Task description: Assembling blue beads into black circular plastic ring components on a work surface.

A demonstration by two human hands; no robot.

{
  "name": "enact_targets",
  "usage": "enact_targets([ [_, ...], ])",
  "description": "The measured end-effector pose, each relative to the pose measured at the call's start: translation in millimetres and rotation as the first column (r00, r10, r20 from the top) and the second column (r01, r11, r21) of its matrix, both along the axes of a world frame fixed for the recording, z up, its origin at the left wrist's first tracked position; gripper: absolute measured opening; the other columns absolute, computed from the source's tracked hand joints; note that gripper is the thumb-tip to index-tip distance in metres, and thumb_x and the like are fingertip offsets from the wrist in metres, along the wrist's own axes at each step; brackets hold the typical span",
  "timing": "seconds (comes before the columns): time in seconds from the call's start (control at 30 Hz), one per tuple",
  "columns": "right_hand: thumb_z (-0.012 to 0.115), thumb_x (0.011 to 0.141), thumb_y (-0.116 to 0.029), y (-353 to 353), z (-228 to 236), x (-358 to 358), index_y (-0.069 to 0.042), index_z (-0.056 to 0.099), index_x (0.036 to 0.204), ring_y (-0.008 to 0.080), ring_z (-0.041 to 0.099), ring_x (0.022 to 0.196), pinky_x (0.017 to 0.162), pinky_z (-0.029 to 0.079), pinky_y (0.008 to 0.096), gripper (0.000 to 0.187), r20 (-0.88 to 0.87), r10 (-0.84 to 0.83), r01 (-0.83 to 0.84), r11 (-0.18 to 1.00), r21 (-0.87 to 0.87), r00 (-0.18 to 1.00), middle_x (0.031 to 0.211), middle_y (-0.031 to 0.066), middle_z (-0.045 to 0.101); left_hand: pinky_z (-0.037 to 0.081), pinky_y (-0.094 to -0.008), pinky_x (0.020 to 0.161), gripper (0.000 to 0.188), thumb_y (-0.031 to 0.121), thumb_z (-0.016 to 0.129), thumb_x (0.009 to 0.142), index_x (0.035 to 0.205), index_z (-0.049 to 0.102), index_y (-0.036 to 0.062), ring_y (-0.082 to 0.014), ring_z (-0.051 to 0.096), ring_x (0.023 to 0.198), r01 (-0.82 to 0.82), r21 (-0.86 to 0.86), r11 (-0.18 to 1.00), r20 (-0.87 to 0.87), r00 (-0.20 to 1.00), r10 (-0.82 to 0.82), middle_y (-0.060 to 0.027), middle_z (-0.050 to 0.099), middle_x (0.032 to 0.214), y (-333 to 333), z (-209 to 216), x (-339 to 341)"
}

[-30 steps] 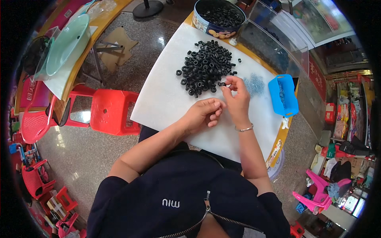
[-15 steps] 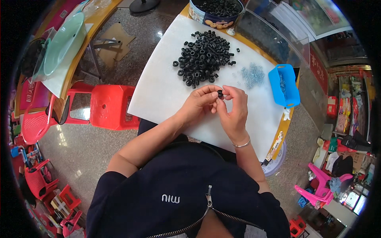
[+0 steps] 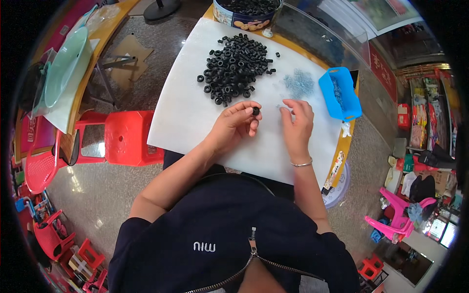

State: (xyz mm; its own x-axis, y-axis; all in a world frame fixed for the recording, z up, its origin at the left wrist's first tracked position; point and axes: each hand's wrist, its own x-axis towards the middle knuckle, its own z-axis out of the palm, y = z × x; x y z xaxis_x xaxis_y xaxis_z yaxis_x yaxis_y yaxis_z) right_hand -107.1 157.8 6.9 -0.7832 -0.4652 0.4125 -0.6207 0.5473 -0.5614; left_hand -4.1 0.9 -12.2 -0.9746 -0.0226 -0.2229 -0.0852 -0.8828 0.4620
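Note:
A small black ring-shaped part is pinched between the thumb and fingers of my left hand. Over the white tabletop, apart from the left, my right hand has its thumb and index finger parted, and I make out nothing between them. Beyond my left hand lies a large heap of similar black parts. A loose scatter of tiny clear-bluish pieces lies just past my right fingertips. Right of it, a blue plastic basket holds more small pieces.
A round tin full of black parts stands at the far edge, beside a clear plastic box. A red stool is left of the table. A green basin rests on another table at far left.
My hands have come apart: the right has let go of the black part and moved away to the right. The left keeps the part. The whole view has shifted slightly.

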Motion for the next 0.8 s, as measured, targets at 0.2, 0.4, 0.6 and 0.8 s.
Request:
enact_targets([
  [0.2, 0.06, 0.079, -0.002, -7, -9, -1, -0.004, 0.066, 0.091, 0.0216, 0.056, 0.084, 0.077, 0.043, 0.0314, 0.013, 0.075, 0.02, -0.023, 0.999, 0.037, 0.997, 0.09, 0.0091, 0.06, 0.048, -0.0238, 0.06, 0.02, 0.016, 0.05, 0.095, 0.11, 0.055, 0.0024, -0.0096, 0.056, 0.067, 0.036, -0.016, 0.999, -0.005, 0.999, -0.036, -0.006, 0.06, 0.089, -2, -1, 1],
  [0.4, 0.059, 0.084, -0.001, -8, 22, 11, -0.001, 0.068, 0.1, 0.0118, 0.058, 0.084, 0.077, 0.045, 0.0233, 0.018, 0.623, 0.255, 0.034, 0.91, -0.413, 0.74, 0.091, 0.0049, 0.061, 0.045, -0.0212, 0.055, 0.028, 0.023, 0.054, 0.094, 0.113, 0.052, 0.0023, -0.0077, 0.053, 0.065, 0.067, -0.107, 0.992, 0.043, 0.997, -0.063, -0.0039, 0.057, 0.086, 0, 2, 2],
  [0.6, 0.061, 0.083, 0.0, -16, 32, 33, -0.004, 0.068, 0.102, 0.0113, 0.057, 0.083, 0.074, 0.046, 0.0233, 0.021, 0.519, 0.339, -0.131, 0.909, -0.396, 0.784, 0.092, 0.0045, 0.059, 0.049, -0.0229, 0.057, 0.021, 0.017, 0.055, 0.093, 0.107, 0.056, 0.001, -0.0084, 0.057, 0.067, 0.074, -0.108, 0.991, 0.011, 0.997, -0.073, -0.0056, 0.061, 0.086, -1, -2, 1],
  [0.8, 0.063, 0.081, 0.001, -20, 34, 41, -0.007, 0.069, 0.103, 0.0145, 0.057, 0.082, 0.069, 0.046, 0.0245, 0.025, 0.396, 0.271, -0.172, 0.948, -0.267, 0.877, 0.089, 0.006, 0.058, 0.049, -0.0226, 0.056, 0.021, 0.017, 0.056, 0.093, 0.104, 0.058, -0.0006, -0.0098, 0.057, 0.06, 0.062, -0.108, 0.992, -0.007, 0.998, -0.063, -0.0053, 0.061, 0.08, -1, -6, 1],
])
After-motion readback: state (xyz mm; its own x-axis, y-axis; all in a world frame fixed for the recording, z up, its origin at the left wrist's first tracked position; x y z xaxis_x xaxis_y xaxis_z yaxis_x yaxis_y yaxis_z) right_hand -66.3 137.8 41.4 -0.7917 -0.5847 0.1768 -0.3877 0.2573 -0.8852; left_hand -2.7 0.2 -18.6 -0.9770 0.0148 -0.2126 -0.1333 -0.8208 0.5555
